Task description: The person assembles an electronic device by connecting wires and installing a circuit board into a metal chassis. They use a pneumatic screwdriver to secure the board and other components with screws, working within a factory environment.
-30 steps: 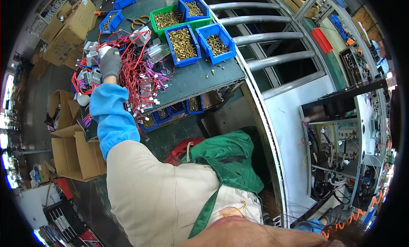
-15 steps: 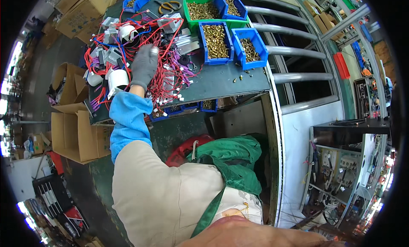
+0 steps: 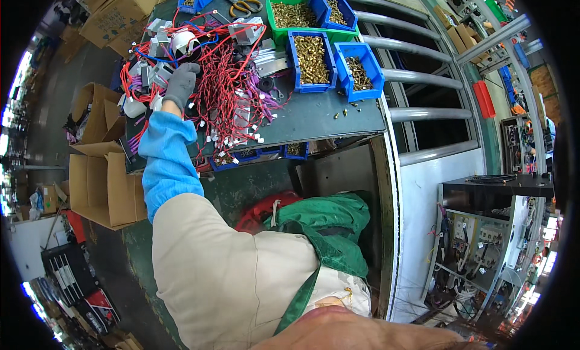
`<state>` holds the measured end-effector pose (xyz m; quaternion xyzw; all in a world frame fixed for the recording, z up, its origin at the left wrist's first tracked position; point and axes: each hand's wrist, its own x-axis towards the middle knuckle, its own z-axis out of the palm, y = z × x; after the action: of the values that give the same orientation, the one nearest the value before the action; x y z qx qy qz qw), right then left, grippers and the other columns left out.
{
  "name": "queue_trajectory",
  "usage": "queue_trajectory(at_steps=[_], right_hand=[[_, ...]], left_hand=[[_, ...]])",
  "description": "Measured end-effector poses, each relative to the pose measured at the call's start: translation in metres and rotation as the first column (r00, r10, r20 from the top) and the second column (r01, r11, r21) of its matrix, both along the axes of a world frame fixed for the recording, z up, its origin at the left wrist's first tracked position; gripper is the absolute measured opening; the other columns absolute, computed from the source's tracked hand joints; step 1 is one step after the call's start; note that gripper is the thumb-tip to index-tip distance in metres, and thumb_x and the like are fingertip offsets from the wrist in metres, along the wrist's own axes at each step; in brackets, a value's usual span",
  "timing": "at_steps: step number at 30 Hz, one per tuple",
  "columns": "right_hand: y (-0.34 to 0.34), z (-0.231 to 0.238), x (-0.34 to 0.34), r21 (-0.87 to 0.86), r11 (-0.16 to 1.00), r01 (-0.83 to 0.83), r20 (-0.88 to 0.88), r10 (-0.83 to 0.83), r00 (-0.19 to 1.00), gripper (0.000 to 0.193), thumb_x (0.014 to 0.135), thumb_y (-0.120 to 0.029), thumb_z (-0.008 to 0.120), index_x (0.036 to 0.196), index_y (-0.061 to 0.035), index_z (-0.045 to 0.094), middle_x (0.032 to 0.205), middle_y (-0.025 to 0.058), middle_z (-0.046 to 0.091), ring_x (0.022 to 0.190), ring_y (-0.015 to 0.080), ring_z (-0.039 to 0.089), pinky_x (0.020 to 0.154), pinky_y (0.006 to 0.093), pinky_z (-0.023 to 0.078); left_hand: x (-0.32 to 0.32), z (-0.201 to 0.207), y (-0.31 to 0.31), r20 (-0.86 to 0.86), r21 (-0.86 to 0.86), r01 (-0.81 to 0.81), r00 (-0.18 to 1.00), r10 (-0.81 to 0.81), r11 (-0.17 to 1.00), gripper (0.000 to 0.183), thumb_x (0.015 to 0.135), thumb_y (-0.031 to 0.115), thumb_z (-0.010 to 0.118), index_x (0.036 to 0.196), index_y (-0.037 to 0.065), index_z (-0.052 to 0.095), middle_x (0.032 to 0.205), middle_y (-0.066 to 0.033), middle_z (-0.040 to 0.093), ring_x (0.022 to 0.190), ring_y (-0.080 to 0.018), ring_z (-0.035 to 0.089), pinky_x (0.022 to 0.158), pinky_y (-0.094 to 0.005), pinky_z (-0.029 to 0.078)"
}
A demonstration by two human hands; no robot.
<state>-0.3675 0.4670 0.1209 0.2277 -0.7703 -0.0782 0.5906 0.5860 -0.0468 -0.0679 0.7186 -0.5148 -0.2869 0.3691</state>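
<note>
Left hand gloved, reaching into red wire harness pile at bench far left | grip: cannot tell | right hand unseen | wires probably light, limp, tangle-prone; grasp bundle mid-length.

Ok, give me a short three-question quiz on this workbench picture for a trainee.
1. True or false: the gloved left hand rests among the red wires on the bench.
2. Which bin stands beside the blue bins of brass parts? A) green bin B) yellow bin C) black bin
3. Fill in: orange-handled ______ lie at the far edge of the bench.

Key: 1 true; 2 A, the green bin; 3 scissors.
</note>
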Motion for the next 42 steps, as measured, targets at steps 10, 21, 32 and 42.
queue_trajectory(at_steps=[10, 21, 32, 42], right_hand=[[0.001, 0.002, 0.008, -0.024, 0.999, -0.027, -0.037, 0.026, 0.999, 0.036, 0.093, -0.021, 0.046, 0.116, 0.0054, 0.046, 0.116, 0.0230, 0.051, 0.108, 0.0411, 0.049, 0.089, 0.0536, 0.040], [0.012, -0.006, 0.007, -0.004, 1.000, -0.008, -0.015, 0.008, 1.000, 0.049, 0.086, -0.027, 0.054, 0.124, 0.0019, 0.043, 0.123, 0.0192, 0.049, 0.116, 0.0363, 0.045, 0.095, 0.0511, 0.036], [0.050, 0.007, -0.028, 0.109, 0.984, 0.143, 0.117, -0.156, 0.981, 0.051, 0.078, -0.029, 0.063, 0.120, -0.0035, 0.051, 0.116, 0.0157, 0.056, 0.108, 0.0329, 0.052, 0.092, 0.0419, 0.041], [-0.051, 0.073, 0.155, -0.164, 0.943, -0.288, 0.752, 0.309, 0.582, 0.031, 0.090, -0.007, 0.049, 0.118, 0.0023, 0.056, 0.113, 0.0176, 0.062, 0.100, 0.0290, 0.059, 0.085, 0.0354, 0.047]], left_hand=[[-0.055, 0.063, 0.026, 0.745, 0.585, 0.063, 0.353, -0.566, 0.809, 0.024, 0.080, 0.010, 0.053, 0.098, 0.001, 0.065, 0.100, -0.0234, 0.063, 0.096, -0.0369, 0.061, 0.082, -0.0443, 0.051], [-0.058, 0.065, 0.036, 0.941, 0.164, 0.026, 0.295, -0.165, 0.986, 0.020, 0.081, 0.014, 0.055, 0.097, 0.006, 0.063, 0.095, -0.0188, 0.062, 0.091, -0.0362, 0.061, 0.075, -0.0443, 0.051], [-0.052, 0.200, 0.047, -0.066, -0.531, -0.368, 0.916, 0.396, 0.763, 0.020, 0.088, 0.012, 0.052, 0.102, 0.000, 0.058, 0.077, -0.0132, 0.058, 0.074, -0.0224, 0.058, 0.070, -0.0326, 0.048], [-0.219, 0.270, 0.016, -0.601, -0.797, 0.118, -0.250, -0.759, 0.592, 0.024, 0.096, 0.005, 0.044, 0.116, -0.007, 0.050, 0.097, -0.0149, 0.055, 0.088, -0.0200, 0.055, 0.084, -0.0333, 0.048]])
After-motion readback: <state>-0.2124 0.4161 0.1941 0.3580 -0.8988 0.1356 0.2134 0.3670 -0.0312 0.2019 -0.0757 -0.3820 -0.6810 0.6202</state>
